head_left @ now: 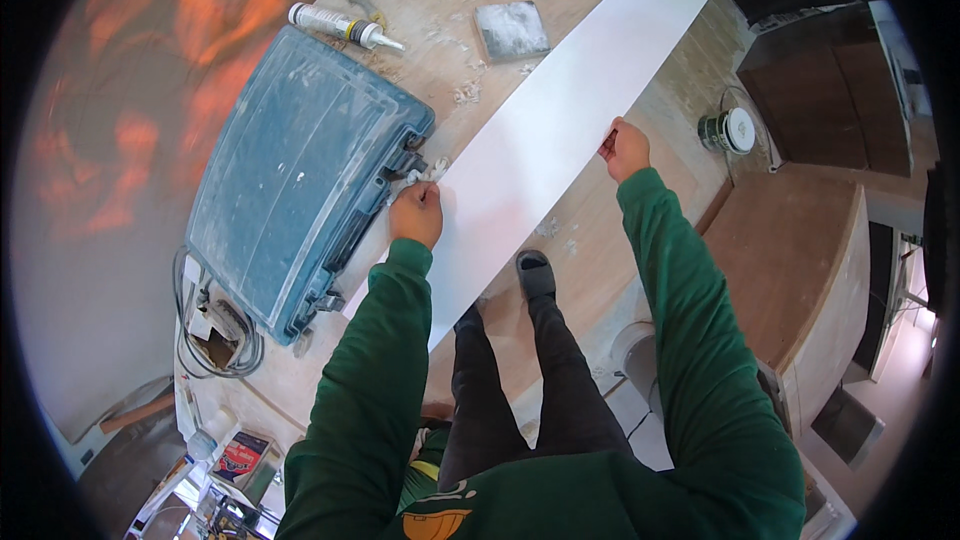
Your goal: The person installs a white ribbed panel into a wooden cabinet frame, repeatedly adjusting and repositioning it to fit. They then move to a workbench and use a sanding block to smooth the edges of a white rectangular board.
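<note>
A long white panel (545, 140) runs slantwise from the lower left to the upper right in front of me. My left hand (416, 212) is closed on its left edge, thumb side up, beside the latches of a dusty blue tool case (300, 170). My right hand (626, 149) pinches the panel's right edge farther along. The panel's lower end is partly hidden behind my left forearm. Both arms are in green sleeves.
Past the case lie a sealant tube (345, 26), a dusty square block (512, 31) and white scraps (467, 92). A coiled grey cable (240, 365) sits below the case. At right stand a green-and-white tin (735, 130) and brown panels (800, 260).
</note>
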Demonstrator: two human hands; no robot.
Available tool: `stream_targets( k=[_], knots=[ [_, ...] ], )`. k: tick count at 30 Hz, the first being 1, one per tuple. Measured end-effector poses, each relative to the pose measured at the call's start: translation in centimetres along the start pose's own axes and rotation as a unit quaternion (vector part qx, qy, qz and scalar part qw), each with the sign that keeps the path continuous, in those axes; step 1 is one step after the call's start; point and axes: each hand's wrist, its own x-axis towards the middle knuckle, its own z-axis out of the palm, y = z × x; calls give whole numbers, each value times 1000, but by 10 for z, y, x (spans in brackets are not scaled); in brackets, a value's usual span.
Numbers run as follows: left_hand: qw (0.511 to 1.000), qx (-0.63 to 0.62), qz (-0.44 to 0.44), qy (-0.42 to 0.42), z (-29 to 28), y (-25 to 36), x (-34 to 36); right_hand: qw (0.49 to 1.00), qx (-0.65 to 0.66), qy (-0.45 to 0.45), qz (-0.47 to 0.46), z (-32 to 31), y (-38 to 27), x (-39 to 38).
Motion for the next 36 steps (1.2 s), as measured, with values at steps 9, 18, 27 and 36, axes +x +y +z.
stream_targets(
  k=[9, 18, 27, 36],
  knots=[
    [997, 69, 42, 1, -7, 2, -7, 1000, 18, -13, -5, 18, -7, -1],
    [998, 55, 31, 1, -7, 14, -16, 1000, 10, -15, 5, 5, -3, 15],
    [992, 42, 92, 73, -9, 13, -43, 999, -20, -37, 5, 5, -7, 9],
    [981, 79, -31, 175, -65, -62, -158, 992, -29, -96, 77, -17, 35, -25]
  ],
)
